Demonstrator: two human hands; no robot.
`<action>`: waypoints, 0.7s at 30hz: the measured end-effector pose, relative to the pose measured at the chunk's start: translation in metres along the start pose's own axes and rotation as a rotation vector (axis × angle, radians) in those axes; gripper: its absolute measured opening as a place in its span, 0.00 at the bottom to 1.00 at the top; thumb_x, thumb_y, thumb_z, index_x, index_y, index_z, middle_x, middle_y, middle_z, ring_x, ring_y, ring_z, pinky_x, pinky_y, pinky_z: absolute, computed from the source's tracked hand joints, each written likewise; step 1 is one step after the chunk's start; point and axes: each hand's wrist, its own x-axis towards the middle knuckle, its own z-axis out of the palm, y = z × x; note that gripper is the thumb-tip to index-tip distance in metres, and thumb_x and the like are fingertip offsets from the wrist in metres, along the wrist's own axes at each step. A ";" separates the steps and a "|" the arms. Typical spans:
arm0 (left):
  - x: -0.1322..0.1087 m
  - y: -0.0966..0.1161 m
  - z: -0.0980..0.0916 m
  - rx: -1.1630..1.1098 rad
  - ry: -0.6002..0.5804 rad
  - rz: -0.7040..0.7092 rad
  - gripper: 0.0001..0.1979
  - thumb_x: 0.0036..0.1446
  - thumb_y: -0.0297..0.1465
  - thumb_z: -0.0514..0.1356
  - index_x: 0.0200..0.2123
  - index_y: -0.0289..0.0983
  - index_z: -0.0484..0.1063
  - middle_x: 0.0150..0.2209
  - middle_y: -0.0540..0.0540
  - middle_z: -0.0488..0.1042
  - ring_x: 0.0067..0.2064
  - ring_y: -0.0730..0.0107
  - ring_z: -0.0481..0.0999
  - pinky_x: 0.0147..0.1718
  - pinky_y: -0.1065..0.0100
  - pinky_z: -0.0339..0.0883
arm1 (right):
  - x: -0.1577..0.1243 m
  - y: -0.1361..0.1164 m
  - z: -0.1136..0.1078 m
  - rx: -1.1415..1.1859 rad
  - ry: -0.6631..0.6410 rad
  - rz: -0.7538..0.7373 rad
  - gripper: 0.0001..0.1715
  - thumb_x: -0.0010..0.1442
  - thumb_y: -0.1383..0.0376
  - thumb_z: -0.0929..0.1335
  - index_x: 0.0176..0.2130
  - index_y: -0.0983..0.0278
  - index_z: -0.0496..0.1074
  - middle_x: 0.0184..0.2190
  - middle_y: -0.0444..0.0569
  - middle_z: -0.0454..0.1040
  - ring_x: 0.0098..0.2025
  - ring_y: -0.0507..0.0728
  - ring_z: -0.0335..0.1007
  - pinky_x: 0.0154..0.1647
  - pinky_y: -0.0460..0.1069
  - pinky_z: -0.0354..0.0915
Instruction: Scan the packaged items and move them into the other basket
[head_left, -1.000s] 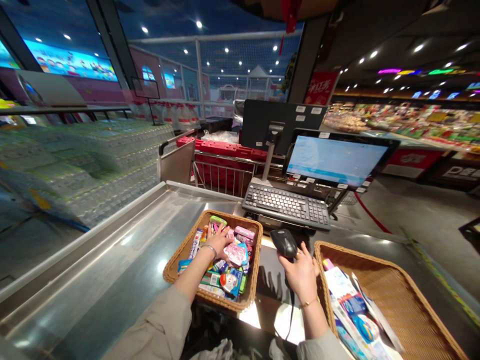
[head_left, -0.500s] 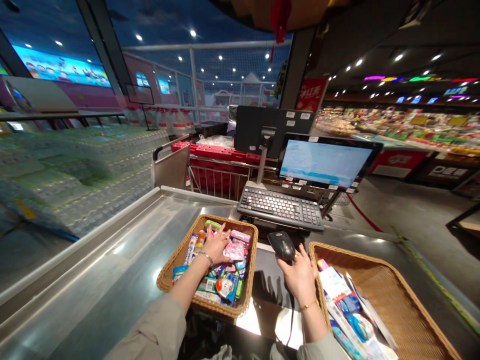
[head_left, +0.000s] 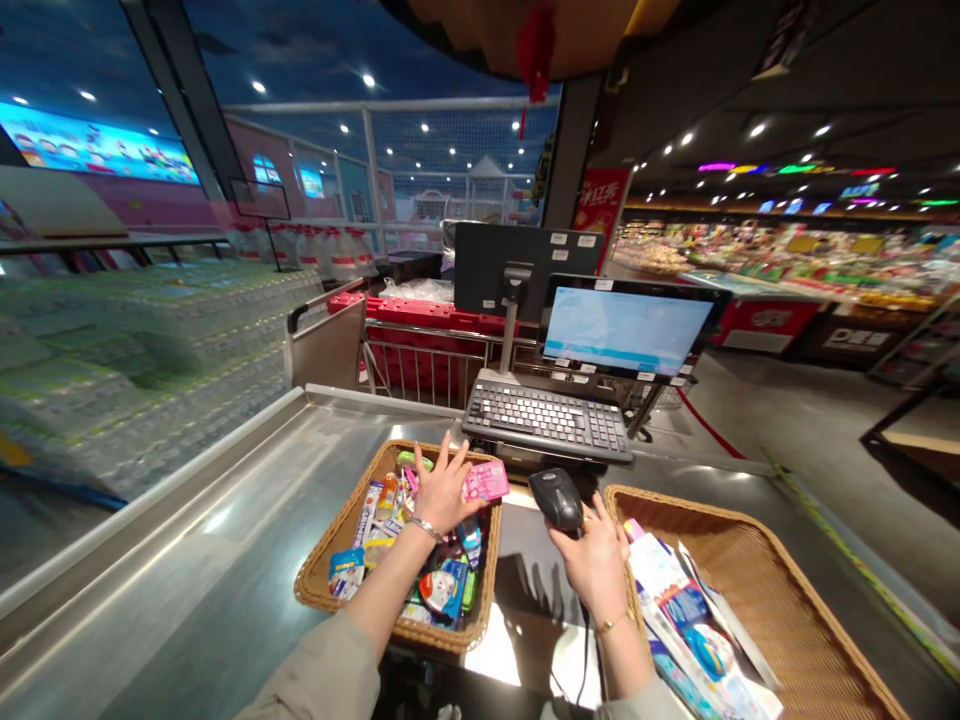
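My left hand (head_left: 442, 492) is over the left wicker basket (head_left: 319, 555), which is full of small colourful packets. Its thumb and fingers are at a pink packet (head_left: 487, 480) near the basket's back right corner. Fingertips point away from me, partly spread. My right hand (head_left: 596, 550) is wrapped round the black handheld scanner (head_left: 556, 499), whose head points up and to the left between the two baskets. Beside that hand is the right wicker basket (head_left: 810, 620), with several packets (head_left: 694, 620) on its left side.
Behind the baskets stands a black keyboard (head_left: 546, 415), with a lit monitor (head_left: 626, 325) and a second dark monitor (head_left: 525, 270) above it. A metal counter (head_left: 247, 530) stretches left. A cable hangs from the scanner. Beyond are carts and stacked bottles (head_left: 150, 340).
My left hand has lifted the pink packet up and to the right, toward the basket's edge. My right hand still holds the scanner. The view has shifted slightly right.
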 end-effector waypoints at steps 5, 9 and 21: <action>0.008 0.017 0.004 -0.026 0.025 -0.011 0.29 0.51 0.53 0.61 0.52 0.43 0.73 0.65 0.44 0.60 0.69 0.36 0.42 0.60 0.28 0.13 | -0.003 0.001 -0.005 -0.003 0.040 0.014 0.21 0.51 0.57 0.67 0.44 0.59 0.76 0.54 0.50 0.73 0.66 0.65 0.50 0.63 0.64 0.42; 0.013 0.027 0.009 -0.031 0.020 -0.018 0.30 0.52 0.52 0.60 0.54 0.43 0.71 0.67 0.44 0.56 0.70 0.38 0.39 0.59 0.29 0.10 | -0.007 0.000 -0.009 -0.036 0.047 0.006 0.22 0.52 0.58 0.67 0.47 0.58 0.75 0.57 0.49 0.71 0.67 0.66 0.49 0.64 0.65 0.42; 0.013 0.047 0.018 -0.022 0.031 -0.036 0.32 0.53 0.52 0.59 0.57 0.43 0.68 0.69 0.45 0.49 0.70 0.38 0.31 0.58 0.29 0.11 | -0.017 -0.014 -0.016 -0.211 0.117 -0.069 0.12 0.51 0.60 0.69 0.35 0.61 0.78 0.61 0.48 0.66 0.69 0.70 0.40 0.63 0.67 0.41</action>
